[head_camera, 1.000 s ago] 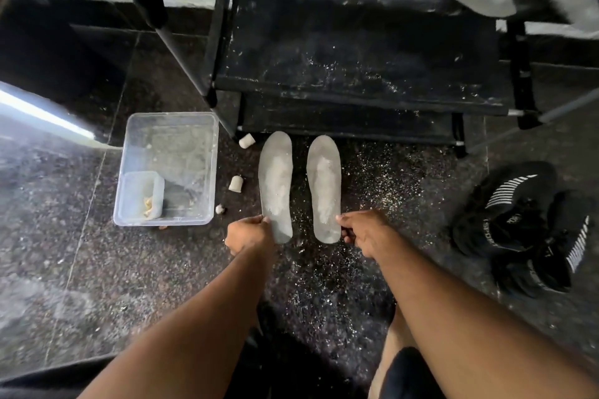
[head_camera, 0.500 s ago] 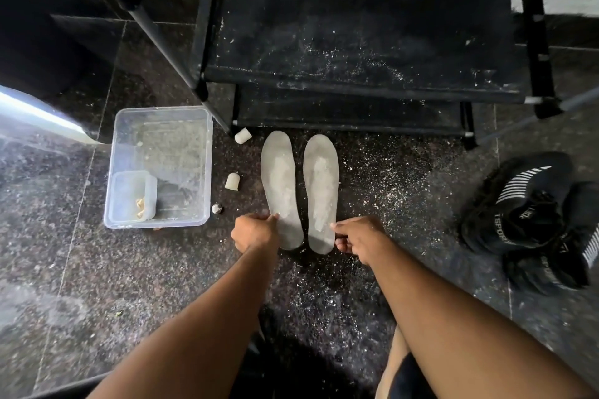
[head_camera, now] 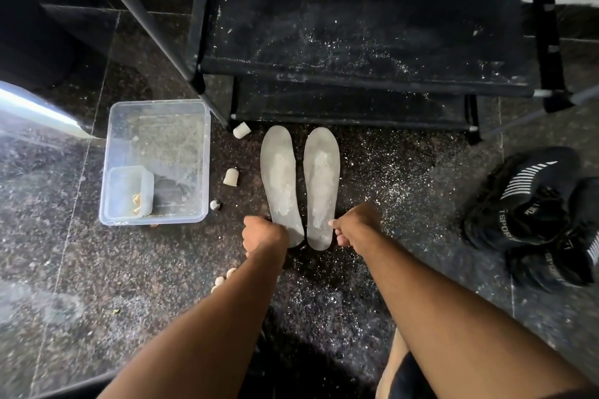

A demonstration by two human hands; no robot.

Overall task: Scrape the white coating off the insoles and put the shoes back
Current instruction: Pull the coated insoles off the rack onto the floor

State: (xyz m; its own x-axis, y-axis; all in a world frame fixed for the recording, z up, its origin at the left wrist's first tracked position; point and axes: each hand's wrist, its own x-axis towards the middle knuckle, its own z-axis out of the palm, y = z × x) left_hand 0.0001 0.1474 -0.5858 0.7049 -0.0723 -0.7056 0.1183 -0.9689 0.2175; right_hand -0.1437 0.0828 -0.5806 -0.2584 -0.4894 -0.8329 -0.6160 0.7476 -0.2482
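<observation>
Head camera looks down at a dark speckled stone floor [head_camera: 97, 269], and several things are only partly seen. The fingers of the left hand [head_camera: 264, 234] are curled under and hidden behind its back; the hand lies over the heel of the left insole [head_camera: 281, 181], but if the grip really pinches the insole I cannot tell. The right hand [head_camera: 355, 226] is at the heel edge of the right insole [head_camera: 321, 185], with thumb and fingers bent toward it; if they hold the edge or only touch it I also cannot tell. Both insoles lie flat on the floor, side by side and close together, toes pointing to the black shoe rack [head_camera: 356, 42], with pale patches on their gray surfaces. The rack is cut off at the top edge, and its shelves are dusted with white specks. White flakes are scattered on the floor around the insoles, mostly to the right. Two black shoes [head_camera: 534, 214] lie near the right edge, one partly cut off. Left of the insoles stands a clear plastic box [head_camera: 158, 126] with a smaller tub [head_camera: 129, 191] inside; its yellowish content is hard to make out. Small pale pieces [head_camera: 231, 177] lie between the box and the insoles.
</observation>
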